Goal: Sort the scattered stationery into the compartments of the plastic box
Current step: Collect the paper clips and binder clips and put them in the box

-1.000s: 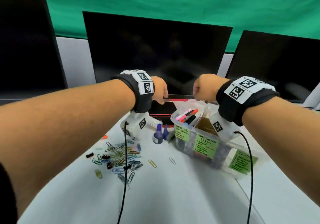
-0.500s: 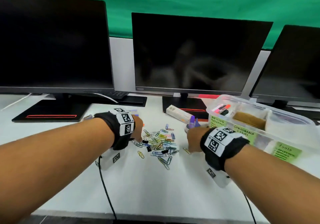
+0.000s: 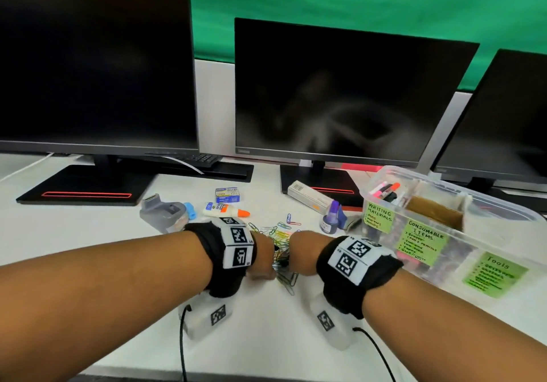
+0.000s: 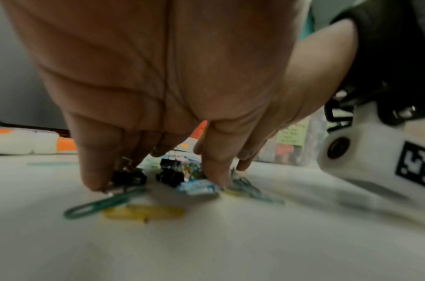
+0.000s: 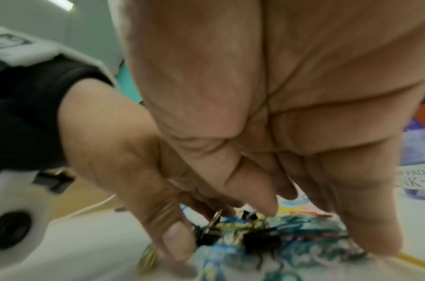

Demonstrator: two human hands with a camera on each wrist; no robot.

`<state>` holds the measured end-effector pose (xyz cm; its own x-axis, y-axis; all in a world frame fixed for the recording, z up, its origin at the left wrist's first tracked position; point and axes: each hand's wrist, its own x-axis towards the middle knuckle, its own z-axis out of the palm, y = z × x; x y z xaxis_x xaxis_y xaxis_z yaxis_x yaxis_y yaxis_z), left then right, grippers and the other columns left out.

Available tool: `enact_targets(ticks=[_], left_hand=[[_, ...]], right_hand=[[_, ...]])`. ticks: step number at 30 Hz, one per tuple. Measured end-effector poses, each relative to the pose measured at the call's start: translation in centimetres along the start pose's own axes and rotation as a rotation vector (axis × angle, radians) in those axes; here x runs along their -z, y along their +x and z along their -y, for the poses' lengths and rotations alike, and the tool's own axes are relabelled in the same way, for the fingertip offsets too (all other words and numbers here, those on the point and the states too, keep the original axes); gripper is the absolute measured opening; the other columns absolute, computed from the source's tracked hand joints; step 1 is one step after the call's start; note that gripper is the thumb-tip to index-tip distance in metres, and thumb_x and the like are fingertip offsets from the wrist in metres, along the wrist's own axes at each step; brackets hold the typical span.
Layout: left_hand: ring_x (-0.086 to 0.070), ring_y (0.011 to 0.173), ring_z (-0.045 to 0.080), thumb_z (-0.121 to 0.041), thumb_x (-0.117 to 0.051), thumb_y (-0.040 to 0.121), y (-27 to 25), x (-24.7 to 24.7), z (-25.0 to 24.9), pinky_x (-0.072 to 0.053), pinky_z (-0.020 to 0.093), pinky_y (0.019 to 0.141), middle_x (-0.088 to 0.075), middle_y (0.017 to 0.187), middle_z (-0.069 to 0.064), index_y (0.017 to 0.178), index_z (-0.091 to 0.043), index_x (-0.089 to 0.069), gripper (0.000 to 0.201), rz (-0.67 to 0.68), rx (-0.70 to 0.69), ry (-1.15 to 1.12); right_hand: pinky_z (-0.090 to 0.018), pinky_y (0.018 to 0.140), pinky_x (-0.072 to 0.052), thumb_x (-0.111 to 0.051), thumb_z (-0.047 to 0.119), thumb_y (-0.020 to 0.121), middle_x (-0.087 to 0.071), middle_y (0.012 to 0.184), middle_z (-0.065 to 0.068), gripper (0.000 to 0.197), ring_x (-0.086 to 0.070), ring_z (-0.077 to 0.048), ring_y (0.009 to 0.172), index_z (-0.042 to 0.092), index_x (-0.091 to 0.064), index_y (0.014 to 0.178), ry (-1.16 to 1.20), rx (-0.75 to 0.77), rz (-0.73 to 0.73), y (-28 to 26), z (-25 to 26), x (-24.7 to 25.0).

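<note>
A pile of coloured paper clips (image 3: 279,239) with black binder clips (image 4: 170,175) lies on the white desk. My left hand (image 3: 262,260) and right hand (image 3: 302,251) meet over it, knuckles up. The left hand (image 4: 153,176) presses its fingertips down on the table round the clips; a green clip (image 4: 98,205) and a yellow clip (image 4: 144,211) lie loose in front. The right hand (image 5: 303,218) straddles the pile (image 5: 291,245) with thumb and fingers. The clear plastic box (image 3: 455,263) with green labels stands to the right, with markers (image 3: 384,189) in its far-left compartment.
Behind the pile lie a glue bottle (image 3: 225,210), a small staples box (image 3: 227,194), a grey stapler-like tool (image 3: 164,214), a purple ink bottle (image 3: 330,219) and a long white carton (image 3: 310,199). Monitor stands line the back. Cables trail from both wrists.
Both hands came down from the box's far end to either side of the clip pile, then moved inward until they almost touch over it, bunching the clips.
</note>
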<state>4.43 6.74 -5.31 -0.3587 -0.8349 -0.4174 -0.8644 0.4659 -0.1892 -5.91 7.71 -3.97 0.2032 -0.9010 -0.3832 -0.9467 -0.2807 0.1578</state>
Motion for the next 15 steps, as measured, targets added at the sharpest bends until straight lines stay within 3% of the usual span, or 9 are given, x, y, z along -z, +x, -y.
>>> enact_targets(ticks=[2,4,5,10,13,15], left_hand=[[-0.057,0.095,0.023,-0.040,-0.051,0.091,0.6,0.7,1.1,-0.045,0.030,0.080,-0.063,0.111,0.010,0.125,-0.007,-0.055,0.048,-0.033,0.022,-0.050],[-0.054,0.118,0.025,-0.039,-0.049,0.094,0.8,1.5,2.4,-0.043,0.031,0.091,-0.055,0.132,0.010,0.133,-0.006,-0.049,0.052,-0.076,0.076,-0.100],[-0.050,0.125,0.026,-0.039,-0.047,0.095,0.9,1.8,3.0,-0.041,0.031,0.098,-0.050,0.138,0.010,0.136,-0.005,-0.046,0.053,-0.101,0.103,-0.111],[-0.045,0.131,0.026,-0.041,-0.038,0.099,0.8,1.8,3.7,-0.036,0.030,0.105,-0.048,0.142,0.012,0.137,-0.003,-0.046,0.054,-0.015,0.177,-0.122],[-0.048,0.128,0.028,-0.043,-0.032,0.101,1.1,1.0,2.3,-0.037,0.032,0.104,-0.052,0.137,0.015,0.131,0.000,-0.051,0.056,0.033,0.172,-0.171],[-0.047,0.129,0.029,-0.045,-0.030,0.101,1.3,0.6,1.7,-0.036,0.034,0.105,-0.050,0.139,0.017,0.137,0.002,-0.042,0.060,0.002,0.195,-0.207]], right_hand=[[-0.033,0.087,-0.043,-0.043,0.012,0.096,-0.058,0.115,-0.018,0.033,-0.056,-0.029,0.106,-0.002,-0.056,0.123,-0.003,-0.045,-0.045,0.8,-0.8,0.8],[-0.033,0.103,-0.037,-0.041,0.016,0.098,-0.050,0.137,-0.017,0.039,-0.047,-0.029,0.127,-0.002,-0.048,0.132,-0.004,-0.084,-0.059,1.7,-1.8,1.3],[-0.033,0.105,-0.035,-0.041,0.017,0.098,-0.047,0.141,-0.015,0.041,-0.044,-0.029,0.131,-0.001,-0.046,0.135,0.007,-0.084,-0.060,2.2,-2.2,1.3],[-0.033,0.107,-0.034,-0.038,0.016,0.100,-0.042,0.145,-0.017,0.043,-0.042,-0.027,0.134,-0.001,-0.040,0.139,0.008,-0.104,-0.013,5.3,-2.4,1.3],[-0.035,0.106,-0.039,-0.054,0.021,0.091,-0.048,0.141,-0.010,0.045,-0.047,-0.026,0.129,0.010,-0.047,0.134,-0.019,-0.107,-0.026,7.5,-2.5,0.9],[-0.038,0.102,-0.045,-0.062,0.024,0.082,-0.055,0.134,-0.006,0.047,-0.054,-0.025,0.122,0.017,-0.052,0.127,-0.024,-0.085,-0.062,10.8,-3.5,-0.1]])
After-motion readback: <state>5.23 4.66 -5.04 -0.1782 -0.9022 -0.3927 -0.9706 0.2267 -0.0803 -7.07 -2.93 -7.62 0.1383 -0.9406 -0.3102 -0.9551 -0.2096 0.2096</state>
